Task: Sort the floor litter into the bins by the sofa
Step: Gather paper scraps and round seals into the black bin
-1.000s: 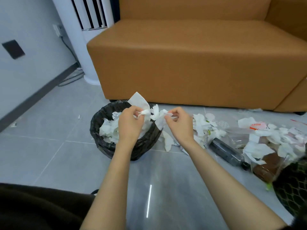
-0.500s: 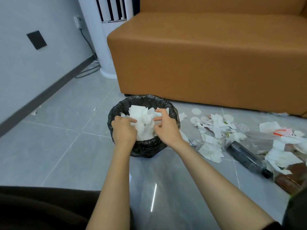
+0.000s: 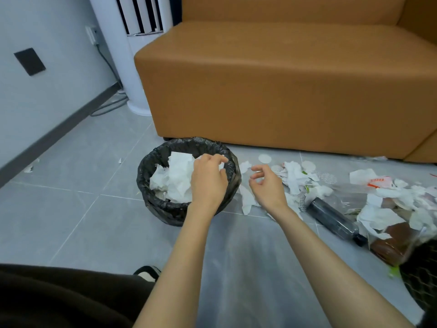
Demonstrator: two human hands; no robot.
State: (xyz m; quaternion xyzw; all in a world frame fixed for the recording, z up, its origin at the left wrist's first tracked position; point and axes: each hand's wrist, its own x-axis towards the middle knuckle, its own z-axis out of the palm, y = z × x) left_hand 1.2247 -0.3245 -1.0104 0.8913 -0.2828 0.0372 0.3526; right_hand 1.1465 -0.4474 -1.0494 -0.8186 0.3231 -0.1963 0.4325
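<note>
Left hand (image 3: 208, 179) curled over round black-bagged bin (image 3: 163, 151), frame centre, likely dumping paper; can't tell if it pinches anything. Right hand (image 3: 267, 187) loose, empty, beside white paper scraps (image 3: 295, 177) centre-right on grey tiled floor (image 3: 71, 209), staged for next grab.

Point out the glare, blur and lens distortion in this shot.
Head view: soft sheen on the floor tiles between the forearms; the wide-angle lens bows the sofa front and tilts the fan column; litter pile and mesh bin at the right edge look smeared; left hand and right hand are sharp.
</note>
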